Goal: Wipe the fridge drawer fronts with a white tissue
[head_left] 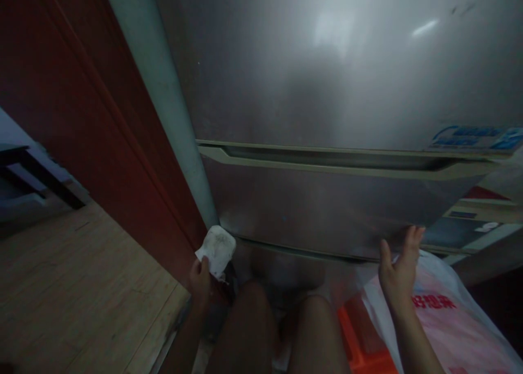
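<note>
Left hand (200, 281): fingers closed on lower edge of a stained white cloth (220, 247), held low at left side of refrigerator (310, 205). Right hand (400, 279): wide, thumb and fingers apart, near refrigerator front; contact cannot be told. Orange container (350, 338): contents unclear. White plastic bag (461, 325), just beside: pinkish contents, unidentified. Refrigerator compartments: closed, contents hidden.

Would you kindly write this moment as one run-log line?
Left hand: holding white cloth-like pad | Right hand: open, near fridge front, contact unclear | Nearby: plastic bag with red lettering
</note>
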Tool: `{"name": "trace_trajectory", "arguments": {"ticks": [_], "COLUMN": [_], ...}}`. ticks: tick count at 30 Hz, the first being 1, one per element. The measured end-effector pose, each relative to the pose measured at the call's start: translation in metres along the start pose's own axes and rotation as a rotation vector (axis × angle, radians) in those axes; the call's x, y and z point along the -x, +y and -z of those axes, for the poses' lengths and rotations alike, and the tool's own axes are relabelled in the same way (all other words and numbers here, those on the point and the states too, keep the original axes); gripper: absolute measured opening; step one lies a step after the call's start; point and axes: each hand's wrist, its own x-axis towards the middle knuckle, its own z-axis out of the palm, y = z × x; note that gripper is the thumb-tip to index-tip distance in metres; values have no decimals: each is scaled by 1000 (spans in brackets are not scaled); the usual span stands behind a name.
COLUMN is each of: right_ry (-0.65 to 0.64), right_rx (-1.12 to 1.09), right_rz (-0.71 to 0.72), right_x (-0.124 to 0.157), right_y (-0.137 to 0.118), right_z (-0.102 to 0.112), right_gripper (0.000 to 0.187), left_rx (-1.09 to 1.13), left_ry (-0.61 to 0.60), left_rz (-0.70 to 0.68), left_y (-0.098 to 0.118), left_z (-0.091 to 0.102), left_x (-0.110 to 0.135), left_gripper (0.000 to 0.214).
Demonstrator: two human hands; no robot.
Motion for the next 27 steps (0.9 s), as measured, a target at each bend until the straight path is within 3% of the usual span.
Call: {"name": "trace_trajectory", "arguments": {"ticks": [8, 11, 16, 21, 27], "right_ry": [-7, -8, -9, -1, 26], "right_rx": [5, 2, -28, -176, -268], "right_rz": [11, 6, -50, -232, -424], "right_x": [0, 0, 0, 12, 53], "right_y": [0, -1, -7, -19, -32], "right_z": [3, 2, 5, 17, 32], "right_gripper": [80, 80, 81, 80, 81], "left_rx": [-11, -47, -115, -129, -144], "left_ry": [86, 98, 24, 2, 30], "left_rz": [-85, -161, -280, -328, -414], "left_y": [20, 24, 39, 44, 36], "left_z": [24, 22, -21, -69, -83], "left_x": [12, 11, -8, -24, -15], "left_gripper": [34, 31, 25, 24, 27]}}
